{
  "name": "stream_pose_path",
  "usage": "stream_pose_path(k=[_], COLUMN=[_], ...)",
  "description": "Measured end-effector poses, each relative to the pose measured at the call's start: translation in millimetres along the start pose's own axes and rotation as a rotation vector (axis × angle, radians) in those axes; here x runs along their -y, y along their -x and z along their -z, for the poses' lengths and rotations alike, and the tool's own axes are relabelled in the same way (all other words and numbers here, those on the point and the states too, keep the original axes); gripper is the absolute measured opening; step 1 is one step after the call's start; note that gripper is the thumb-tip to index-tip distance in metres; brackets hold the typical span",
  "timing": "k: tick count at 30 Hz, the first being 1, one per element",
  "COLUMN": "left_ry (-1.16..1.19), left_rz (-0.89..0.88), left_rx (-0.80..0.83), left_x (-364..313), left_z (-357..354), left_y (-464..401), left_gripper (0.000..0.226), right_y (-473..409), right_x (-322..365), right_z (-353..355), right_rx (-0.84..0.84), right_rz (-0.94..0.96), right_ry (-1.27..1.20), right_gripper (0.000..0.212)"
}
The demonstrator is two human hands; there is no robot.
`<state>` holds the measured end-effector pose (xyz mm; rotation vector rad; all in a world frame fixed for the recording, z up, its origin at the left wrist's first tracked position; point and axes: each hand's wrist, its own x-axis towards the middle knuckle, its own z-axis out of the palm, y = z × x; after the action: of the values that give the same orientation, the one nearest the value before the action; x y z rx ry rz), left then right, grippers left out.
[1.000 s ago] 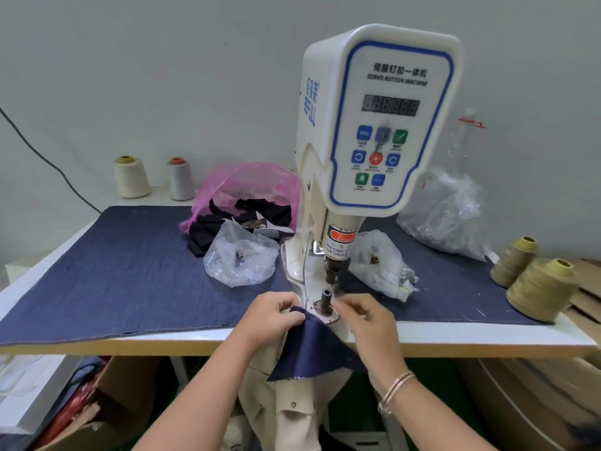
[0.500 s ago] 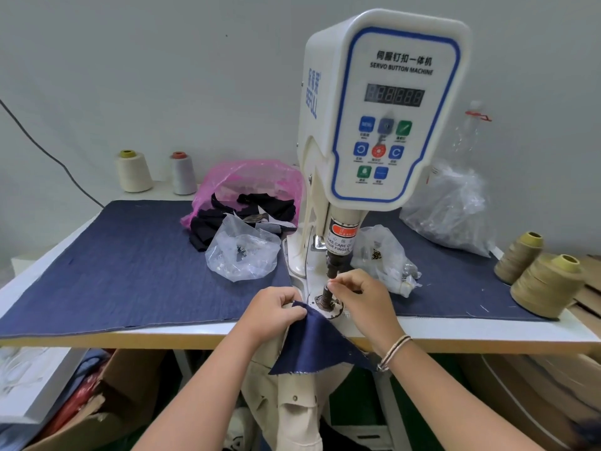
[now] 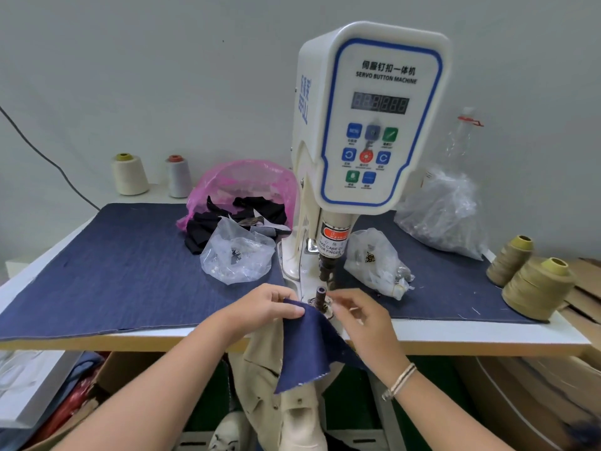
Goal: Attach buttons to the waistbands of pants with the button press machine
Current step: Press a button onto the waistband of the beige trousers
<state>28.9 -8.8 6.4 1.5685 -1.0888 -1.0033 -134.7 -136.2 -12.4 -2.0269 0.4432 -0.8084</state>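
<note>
A white servo button machine [image 3: 370,125] stands at the table's front edge, its dark lower die post [image 3: 321,296] sticking up under the punch [image 3: 327,270]. My left hand [image 3: 266,305] pinches the top corner of a dark blue denim piece [image 3: 309,346] just left of the post. The denim hangs down over the table edge. My right hand [image 3: 361,315] hovers just right of the post with fingers curled; whether it holds a button I cannot tell. Beige pants [image 3: 263,372] hang below the machine.
Clear bags of buttons lie left [image 3: 237,255] and right [image 3: 377,263] of the machine, with a pink bag of black cloth [image 3: 240,193] behind. Thread cones stand at far left [image 3: 130,174] and at the right edge [image 3: 536,288]. A blue denim mat [image 3: 113,271] covers the table.
My right hand has drawn back from the top of the die post to its right side, leaving the post uncovered. My left hand still pinches the denim in the same spot.
</note>
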Motion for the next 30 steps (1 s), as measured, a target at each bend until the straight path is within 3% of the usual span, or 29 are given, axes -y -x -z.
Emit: stream_pose_path(k=[4,8,11,15,19,24,30], left_ry=[0.053,-0.076,-0.17,-0.464,-0.301,-0.149,0.072], left_rz=[-0.024,-0.036,0.012,0.139,0.11,0.07,0.104], left_rx=[0.202,0.248,0.202,0.1,-0.03,-0.066,-0.14], left_x=[-37.5,-61.8,-62.9,-38.9,-15.4,-2.1,15.2], left_z=[5.6,10.5,19.4,25.1,24.2,20.0,11.3], left_y=[6.9,6.3,4.5,-3.2,-9.6,-18.7,-27.0], left_gripper=[0.026,0.028,0.022,0.034,0.026,0.023,0.037], right_y=[7.1,-0.8,-10.3,-27.2,-45.2,-51.1,-54.7], right_x=[-3.4,-7.7,-7.9,-11.2,-18.2,-38.0,-47.3], right_z=[14.0,25.8,35.9,41.2,37.7,31.3,26.9], right_rx=[0.275,0.428,0.363,0.355,0.214,0.126,0.083], right_rz=[-0.147,-0.255,-0.341,-0.371,-0.349,-0.384,-0.409], right_ry=[-0.019,-0.145,-0.367,-0.251,-0.314,-0.361,-0.439], right_gripper=[0.026,0.031,0.021,0.031,0.034,0.024,0.027])
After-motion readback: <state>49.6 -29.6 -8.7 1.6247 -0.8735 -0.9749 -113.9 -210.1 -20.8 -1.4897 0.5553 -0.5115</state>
